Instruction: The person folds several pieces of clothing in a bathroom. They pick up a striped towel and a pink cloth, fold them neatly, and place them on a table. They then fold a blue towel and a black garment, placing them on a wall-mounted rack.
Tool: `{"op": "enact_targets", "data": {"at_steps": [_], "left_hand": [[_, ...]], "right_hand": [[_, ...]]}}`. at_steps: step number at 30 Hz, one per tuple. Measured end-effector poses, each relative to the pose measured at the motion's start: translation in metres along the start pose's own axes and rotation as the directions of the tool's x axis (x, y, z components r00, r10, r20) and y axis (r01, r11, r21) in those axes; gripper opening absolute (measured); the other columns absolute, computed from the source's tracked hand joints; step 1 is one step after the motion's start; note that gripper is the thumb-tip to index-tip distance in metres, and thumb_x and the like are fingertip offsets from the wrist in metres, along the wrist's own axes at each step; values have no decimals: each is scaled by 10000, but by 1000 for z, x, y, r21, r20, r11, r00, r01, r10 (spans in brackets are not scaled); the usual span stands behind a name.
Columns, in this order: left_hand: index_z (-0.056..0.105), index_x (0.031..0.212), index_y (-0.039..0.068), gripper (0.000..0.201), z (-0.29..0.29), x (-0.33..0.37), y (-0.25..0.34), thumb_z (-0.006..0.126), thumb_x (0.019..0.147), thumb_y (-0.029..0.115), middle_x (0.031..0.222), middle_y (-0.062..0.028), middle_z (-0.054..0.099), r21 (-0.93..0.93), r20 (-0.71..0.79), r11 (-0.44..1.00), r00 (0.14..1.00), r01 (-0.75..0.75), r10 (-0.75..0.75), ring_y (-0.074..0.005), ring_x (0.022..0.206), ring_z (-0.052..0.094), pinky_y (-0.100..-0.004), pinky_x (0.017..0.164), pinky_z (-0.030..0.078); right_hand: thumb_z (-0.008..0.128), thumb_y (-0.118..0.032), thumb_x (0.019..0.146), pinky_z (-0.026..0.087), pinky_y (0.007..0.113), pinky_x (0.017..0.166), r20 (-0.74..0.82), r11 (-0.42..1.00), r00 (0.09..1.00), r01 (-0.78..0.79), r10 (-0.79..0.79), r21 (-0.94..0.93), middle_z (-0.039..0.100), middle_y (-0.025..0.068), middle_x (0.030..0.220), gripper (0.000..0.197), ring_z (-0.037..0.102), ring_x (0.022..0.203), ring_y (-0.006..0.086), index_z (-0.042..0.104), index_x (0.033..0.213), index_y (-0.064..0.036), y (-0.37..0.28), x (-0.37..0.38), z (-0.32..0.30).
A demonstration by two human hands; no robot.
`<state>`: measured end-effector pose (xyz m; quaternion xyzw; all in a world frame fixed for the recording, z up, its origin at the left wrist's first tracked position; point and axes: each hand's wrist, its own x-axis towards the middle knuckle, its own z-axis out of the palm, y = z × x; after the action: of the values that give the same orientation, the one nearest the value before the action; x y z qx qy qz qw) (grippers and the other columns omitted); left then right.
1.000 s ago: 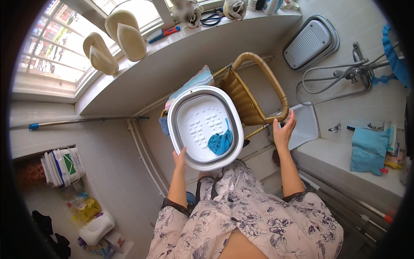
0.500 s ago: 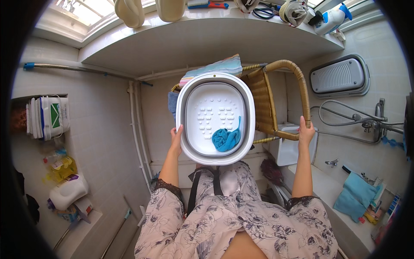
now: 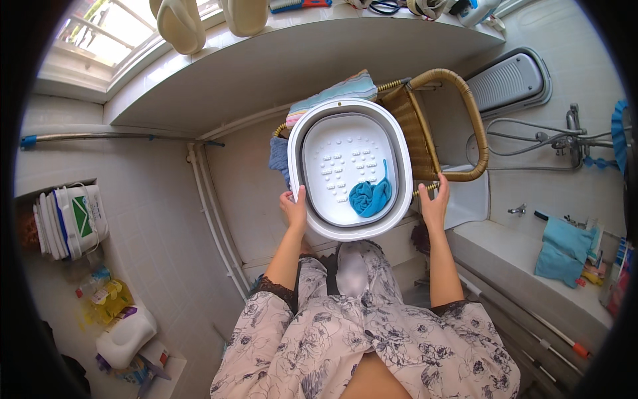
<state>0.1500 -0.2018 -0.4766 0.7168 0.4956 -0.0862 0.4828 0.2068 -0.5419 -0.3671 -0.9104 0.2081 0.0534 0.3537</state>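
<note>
In front of me a white and grey oval foot-bath basin (image 3: 332, 143), its bottom studded with raised bumps, hides most of a rattan chair. A bunched teal cloth (image 3: 369, 198) lies in its near right part. My left hand (image 3: 294, 205) is closed on the basin's left rim, thumb on top. My right hand (image 3: 434, 201) is held with fingers apart, between the basin's right side and the near end of the rattan armrest (image 3: 480, 133); nothing shows in it. A striped towel (image 3: 335, 91) and a blue cloth (image 3: 279, 156) hang on the chair behind and left of the basin.
A ledge (image 3: 292, 40) with slippers (image 3: 179, 30) runs along the far side. At right are a shower tap with hose (image 3: 573, 139), a grey folded basin (image 3: 512, 83) on the wall and a counter (image 3: 498, 256). Bottles (image 3: 126, 336) stand at left; poles (image 3: 538, 312) lie lower right.
My right hand has let go of the rattan armrest and moved left toward the basin, fingers spreading. My left hand stays on the rim. The view has shifted and turned a little.
</note>
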Motion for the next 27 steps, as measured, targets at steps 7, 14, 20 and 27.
{"op": "enact_targets", "data": {"at_steps": [7, 14, 20, 27], "left_hand": [[496, 1038, -24, 465, -26, 18, 21, 707, 741, 264, 1000, -151, 567, -7, 376, 990, 917, -144, 136, -208, 869, 560, -323, 780, 450], [501, 1007, -14, 332, -37, 19, 39, 673, 738, 77, 926, -115, 619, -155, 562, 987, 817, -54, 133, -155, 806, 599, -267, 718, 480], [505, 960, -17, 293, -42, -8, 60, 667, 719, 20, 840, -88, 638, -101, 626, 995, 775, -25, 83, -129, 699, 606, -239, 643, 486], [472, 1002, -9, 338, -46, -53, 61, 641, 710, -7, 838, -95, 652, -128, 653, 992, 754, 20, 69, -113, 667, 609, -218, 594, 470]], "right_hand": [[723, -326, 715, 357, 392, 975, 130, 909, 931, -361, 340, 210, 370, 246, 1302, 907, 415, 1178, 340, 173, 1367, -16, 11, -106, 70], [749, -315, 705, 478, 390, 756, 352, 416, 653, -724, 671, 550, 523, 132, 1150, 726, 569, 973, 229, 361, 1261, -55, 0, -115, 83], [700, -314, 769, 502, 343, 743, 421, 309, 643, -716, 640, 626, 582, 72, 1071, 524, 600, 916, 192, 462, 1187, -105, -15, -118, 46], [619, -470, 799, 533, 347, 707, 652, 220, 494, -861, 575, 458, 638, 85, 963, 569, 639, 816, 191, 525, 1142, -26, 31, -149, 10]]}}
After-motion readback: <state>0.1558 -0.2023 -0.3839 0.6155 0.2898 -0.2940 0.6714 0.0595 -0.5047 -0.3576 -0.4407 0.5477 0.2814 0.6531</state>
